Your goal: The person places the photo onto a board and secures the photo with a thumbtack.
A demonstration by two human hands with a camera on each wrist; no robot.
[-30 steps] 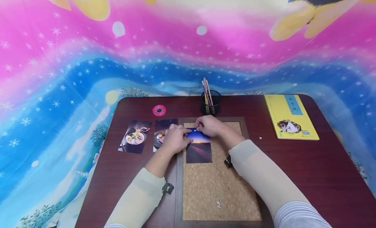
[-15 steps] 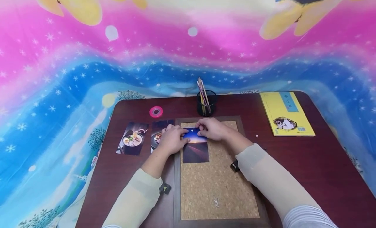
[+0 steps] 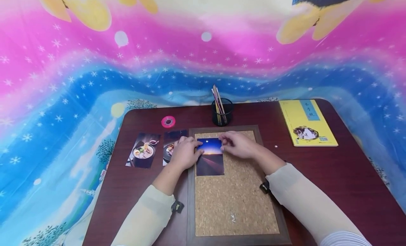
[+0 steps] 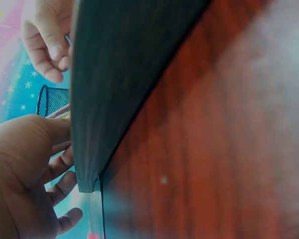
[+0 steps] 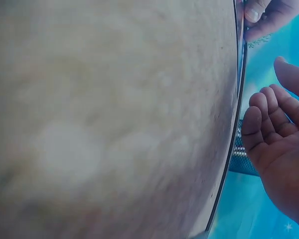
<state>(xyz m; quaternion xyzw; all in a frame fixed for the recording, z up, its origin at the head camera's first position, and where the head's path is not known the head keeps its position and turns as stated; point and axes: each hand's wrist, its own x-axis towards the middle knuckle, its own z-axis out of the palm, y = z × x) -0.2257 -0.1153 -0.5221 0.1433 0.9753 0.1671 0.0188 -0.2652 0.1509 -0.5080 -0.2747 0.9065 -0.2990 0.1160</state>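
On the upper left of the framed cork board [image 3: 234,200] lies a photo [image 3: 210,165] of a blue dusk sky over a dark road. A small white pushpin [image 3: 207,141] sits near its top edge. My left hand [image 3: 185,152] rests along the photo's left side, thumb and fingertips pressing at the edge. In the left wrist view, the other fingers of that hand [image 4: 25,169] spread past the frame. My right hand [image 3: 239,143] hovers by the photo's upper right corner, fingers loosely bent. The right wrist view shows that hand [image 5: 284,124] holding nothing.
Left of the board lie a ramen photo [image 3: 144,151] and another food photo [image 3: 168,158], partly under my left hand. Behind stand a pink tape roll [image 3: 168,121] and a black mesh cup [image 3: 222,115] of pencils. A yellow book [image 3: 306,122] lies at the back right, near a tiny white piece [image 3: 276,146].
My right hand has drawn away from the pin to the right, its fingers loosening and uncovering the photo's top. The left hand stays at the photo's left edge.
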